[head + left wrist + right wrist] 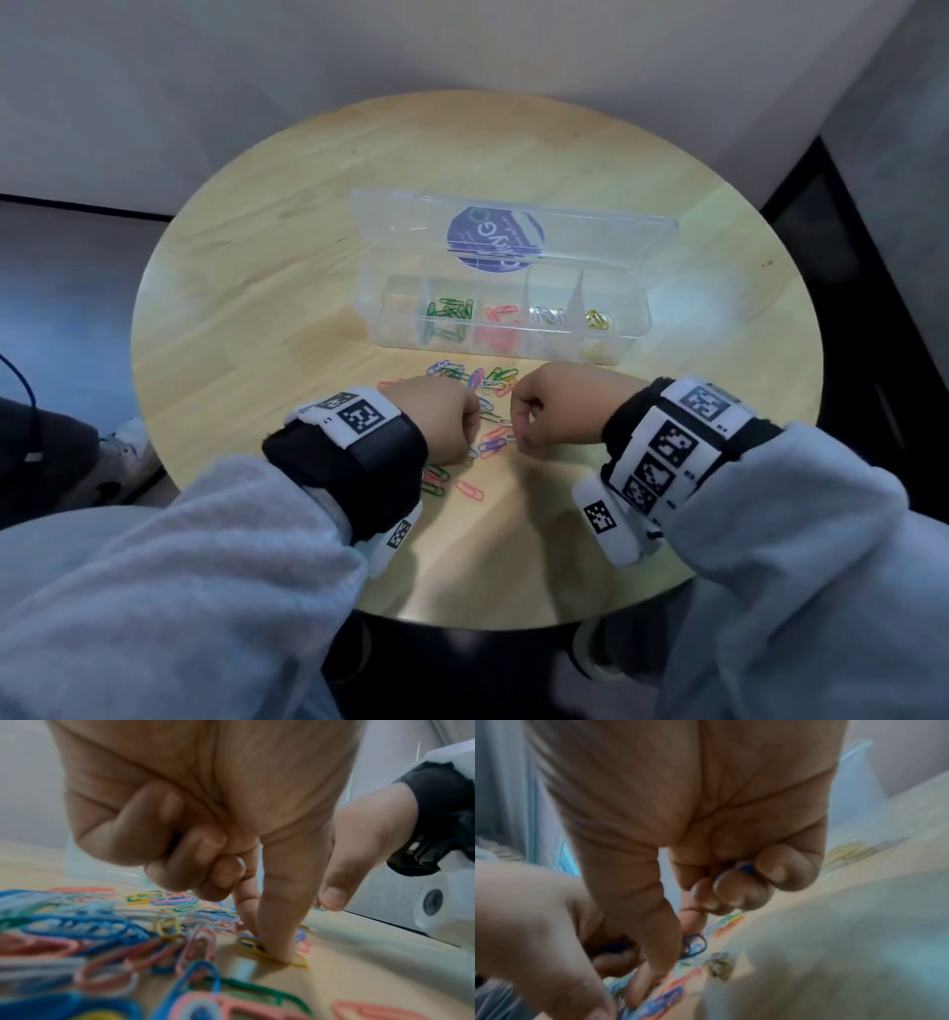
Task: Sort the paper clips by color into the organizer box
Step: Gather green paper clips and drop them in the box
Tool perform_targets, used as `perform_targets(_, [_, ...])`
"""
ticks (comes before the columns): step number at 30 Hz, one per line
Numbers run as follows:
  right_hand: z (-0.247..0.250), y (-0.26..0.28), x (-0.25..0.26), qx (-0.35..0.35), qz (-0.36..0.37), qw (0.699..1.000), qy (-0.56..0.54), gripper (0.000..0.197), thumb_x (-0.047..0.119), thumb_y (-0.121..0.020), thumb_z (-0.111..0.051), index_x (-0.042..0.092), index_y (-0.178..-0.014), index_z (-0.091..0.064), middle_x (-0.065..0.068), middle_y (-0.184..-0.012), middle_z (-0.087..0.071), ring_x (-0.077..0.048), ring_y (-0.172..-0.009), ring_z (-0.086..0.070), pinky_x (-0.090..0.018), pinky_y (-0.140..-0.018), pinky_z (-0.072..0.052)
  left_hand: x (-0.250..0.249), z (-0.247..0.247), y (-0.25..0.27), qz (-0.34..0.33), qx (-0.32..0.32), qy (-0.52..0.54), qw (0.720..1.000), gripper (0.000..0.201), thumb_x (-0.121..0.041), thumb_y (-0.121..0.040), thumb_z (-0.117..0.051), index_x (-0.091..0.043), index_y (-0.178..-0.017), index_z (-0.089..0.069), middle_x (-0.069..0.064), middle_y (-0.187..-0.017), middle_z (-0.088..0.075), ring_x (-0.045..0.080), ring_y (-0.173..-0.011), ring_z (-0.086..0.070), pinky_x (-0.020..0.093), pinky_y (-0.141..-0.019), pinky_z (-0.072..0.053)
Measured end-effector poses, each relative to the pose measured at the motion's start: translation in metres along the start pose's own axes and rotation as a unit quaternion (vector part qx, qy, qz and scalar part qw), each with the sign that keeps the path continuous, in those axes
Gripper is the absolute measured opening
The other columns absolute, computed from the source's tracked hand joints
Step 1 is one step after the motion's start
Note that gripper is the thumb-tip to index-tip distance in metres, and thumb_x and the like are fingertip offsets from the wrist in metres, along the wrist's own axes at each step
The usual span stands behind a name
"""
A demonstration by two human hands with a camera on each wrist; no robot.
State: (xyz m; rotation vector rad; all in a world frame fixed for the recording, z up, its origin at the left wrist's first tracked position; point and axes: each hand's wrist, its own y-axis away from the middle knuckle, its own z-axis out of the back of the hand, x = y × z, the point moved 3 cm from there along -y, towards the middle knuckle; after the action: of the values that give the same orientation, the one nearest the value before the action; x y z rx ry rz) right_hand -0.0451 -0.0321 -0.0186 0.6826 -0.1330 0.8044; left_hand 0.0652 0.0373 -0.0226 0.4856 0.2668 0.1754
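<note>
A clear organizer box (508,350) stands open at mid-table, holding green clips (449,308), red clips (500,312), white clips (549,314) and yellow clips (598,319) in separate compartments. Loose mixed paper clips (472,380) lie in front of it. My left hand (270,949) presses thumb and forefinger down where a yellow clip (300,962) and a blue one overlap, and something blue (177,839) shows inside its curled fingers. My right hand (680,939) pinches a blue clip (695,944), with more blue (746,868) tucked under its curled fingers. Both hands (464,437) (518,426) hover knuckle to knuckle over the pile.
The box lid (513,231) with a purple sticker leans back behind the compartments. A pink clip (470,490) and green ones lie near the left wrist. The round wooden table (257,288) sits in a wall corner. A shoe (123,452) is on the floor at left.
</note>
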Motion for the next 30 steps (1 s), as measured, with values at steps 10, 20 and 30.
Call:
perform_targets(10, [0.002, -0.002, -0.015, 0.052, -0.042, 0.962, -0.266, 0.021, -0.004, -0.085, -0.053, 0.016, -0.08, -0.059, -0.004, -0.064, -0.058, -0.015, -0.053, -0.053, -0.024, -0.056, -0.051, 0.011, -0.004, -0.001, 0.018, 0.031, 0.02, 0.999, 0.022, -0.021, -0.077, -0.066, -0.02, -0.061, -0.051, -0.009, -0.061, -0.051, 0.014, -0.069, -0.051, 0.019, -0.051, -0.031])
perform_targets(20, [-0.003, -0.01, -0.012, 0.057, -0.056, 0.927, -0.367, 0.024, -0.006, -0.087, -0.034, 0.012, -0.077, -0.047, -0.01, -0.062, -0.053, -0.022, -0.052, -0.049, -0.026, -0.044, -0.04, 0.043, 0.035, 0.017, 0.004, -0.011, 0.407, 0.913, 0.031, 0.004, -0.078, -0.065, -0.013, -0.059, -0.048, 0.002, -0.053, -0.051, 0.007, -0.042, -0.042, 0.012, -0.042, -0.034])
perform_targets(30, [-0.005, -0.003, 0.012, 0.011, 0.026, 0.997, -0.077, 0.015, 0.014, -0.077, -0.067, 0.025, -0.075, -0.057, 0.009, -0.056, -0.043, -0.004, -0.051, -0.04, -0.022, -0.055, -0.033, 0.065, 0.03, 0.019, 0.087, 0.002, 0.575, 0.814, 0.032, 0.008, -0.085, -0.038, -0.013, -0.074, -0.059, 0.006, -0.054, -0.05, 0.011, -0.052, -0.046, 0.013, -0.043, -0.033])
